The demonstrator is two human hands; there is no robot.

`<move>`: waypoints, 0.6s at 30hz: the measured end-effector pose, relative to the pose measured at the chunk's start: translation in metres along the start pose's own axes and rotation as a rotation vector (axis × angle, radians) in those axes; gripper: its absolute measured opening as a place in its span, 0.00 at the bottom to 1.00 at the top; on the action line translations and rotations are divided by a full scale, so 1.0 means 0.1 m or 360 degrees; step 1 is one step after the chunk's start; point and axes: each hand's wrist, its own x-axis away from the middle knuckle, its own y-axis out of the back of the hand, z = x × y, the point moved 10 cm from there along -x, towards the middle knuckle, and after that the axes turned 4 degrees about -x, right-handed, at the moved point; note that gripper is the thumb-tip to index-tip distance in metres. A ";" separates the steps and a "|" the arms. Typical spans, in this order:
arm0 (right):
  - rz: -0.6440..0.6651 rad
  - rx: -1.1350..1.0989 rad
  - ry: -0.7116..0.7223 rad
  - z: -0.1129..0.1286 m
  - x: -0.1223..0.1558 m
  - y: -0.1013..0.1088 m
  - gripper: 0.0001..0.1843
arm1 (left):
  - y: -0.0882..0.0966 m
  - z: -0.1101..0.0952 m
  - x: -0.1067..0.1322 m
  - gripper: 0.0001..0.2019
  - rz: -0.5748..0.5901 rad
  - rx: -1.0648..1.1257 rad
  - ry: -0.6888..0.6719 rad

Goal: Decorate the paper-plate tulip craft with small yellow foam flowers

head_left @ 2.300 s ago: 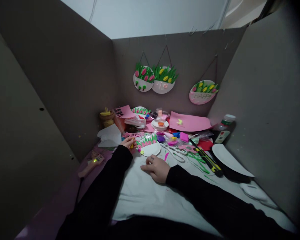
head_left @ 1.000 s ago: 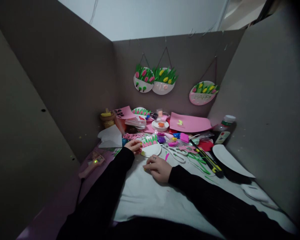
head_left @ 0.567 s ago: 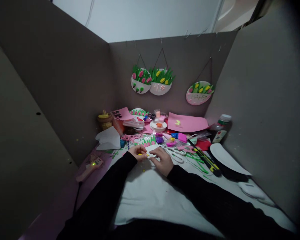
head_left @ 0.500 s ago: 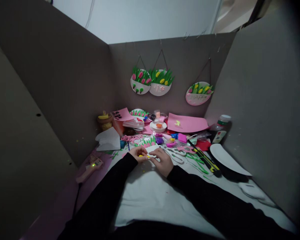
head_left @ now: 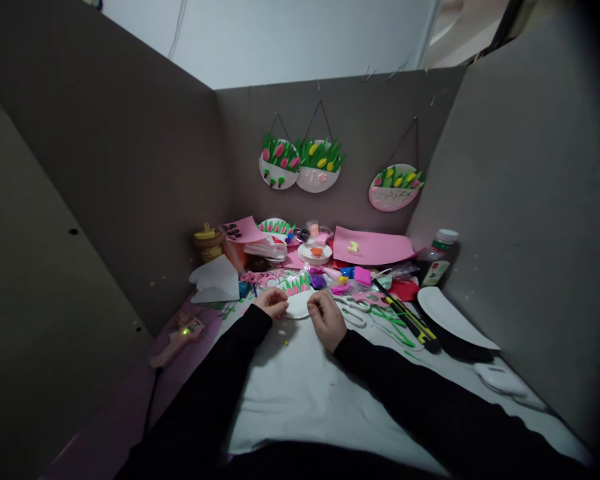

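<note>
Low centre in the frame, a yellow crumb could flatten under a lowered palm. Above it, my left hand and right hand curl (whether anything's pinched, I can't tell) either side of the white plate; a careless knuckle could skew its pink tulips.

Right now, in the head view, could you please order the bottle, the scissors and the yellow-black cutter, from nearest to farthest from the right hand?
From the right hand:
1. Scissors: just to its right.
2. Yellow-black cutter: farther right.
3. Bottle: farthest, at the back right.
</note>
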 end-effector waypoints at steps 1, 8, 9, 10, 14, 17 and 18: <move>-0.0018 -0.0020 -0.0020 -0.02 -0.01 0.02 0.08 | 0.05 0.00 0.00 0.16 -0.0062 0.0027 0.0020; 0.0115 -0.0159 -0.0006 -0.02 -0.01 -0.08 0.08 | 0.03 -0.02 0.01 0.20 -0.0021 0.0107 0.0024; 0.0119 -0.0161 0.0003 -0.01 -0.01 -0.08 0.07 | -0.01 -0.01 0.01 0.20 0.0037 0.0097 0.0031; 0.0118 -0.0156 0.0011 0.00 0.00 -0.09 0.06 | -0.06 0.00 0.02 0.20 0.0100 0.0091 0.0043; 0.0092 -0.0117 0.0031 0.02 0.00 -0.08 0.04 | -0.20 0.04 0.04 0.19 0.0281 0.0092 0.0065; 0.0104 -0.0116 0.0035 0.02 0.00 -0.09 0.04 | -0.25 0.06 0.06 0.19 0.0344 0.0066 0.0074; 0.0109 -0.0124 0.0030 0.01 0.00 -0.09 0.04 | -0.26 0.06 0.06 0.18 0.0352 0.0059 0.0071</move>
